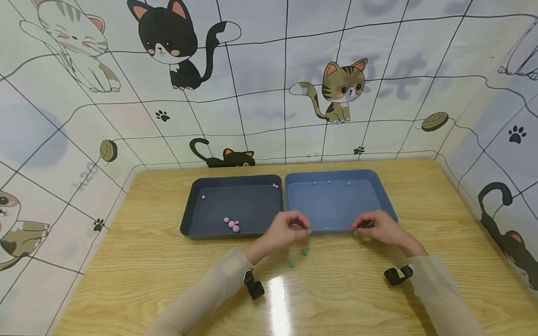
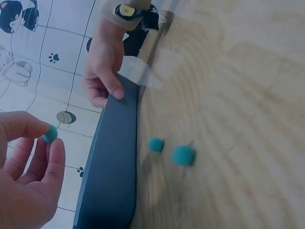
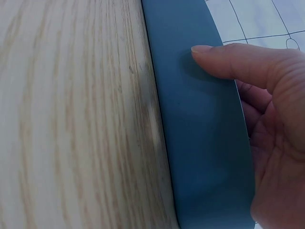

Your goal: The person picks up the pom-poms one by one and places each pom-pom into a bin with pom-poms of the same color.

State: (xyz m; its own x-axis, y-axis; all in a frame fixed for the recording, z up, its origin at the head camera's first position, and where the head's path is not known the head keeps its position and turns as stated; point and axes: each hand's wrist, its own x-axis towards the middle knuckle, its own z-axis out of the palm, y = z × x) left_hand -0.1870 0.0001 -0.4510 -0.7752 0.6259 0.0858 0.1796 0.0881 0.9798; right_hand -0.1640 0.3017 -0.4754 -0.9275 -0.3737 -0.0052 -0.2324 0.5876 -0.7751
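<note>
A small teal ball point(image 2: 50, 134) is pinched between the thumb and fingertips of my left hand point(image 1: 285, 229), which hovers at the near left corner of the blue tray point(image 1: 332, 200). My right hand point(image 1: 382, 227) grips that tray's near wall toward the right, the thumb point(image 3: 214, 59) on the outer face and the fingers over the rim. Inside the blue tray lie several teal balls, most along the back, such as one ball point(image 1: 329, 181). Two more teal balls, a nearer one point(image 1: 290, 264) and a farther one point(image 1: 305, 253), rest on the table in front.
Left of the blue tray, close beside it, stands a dark grey tray point(image 1: 252, 208). It contains several pink balls of differing sizes, the biggest clustered near its front around one ball point(image 1: 236, 229). Both trays sit on a wooden table point(image 1: 134, 271), with a cat-patterned wall covering point(image 1: 267, 108) behind.
</note>
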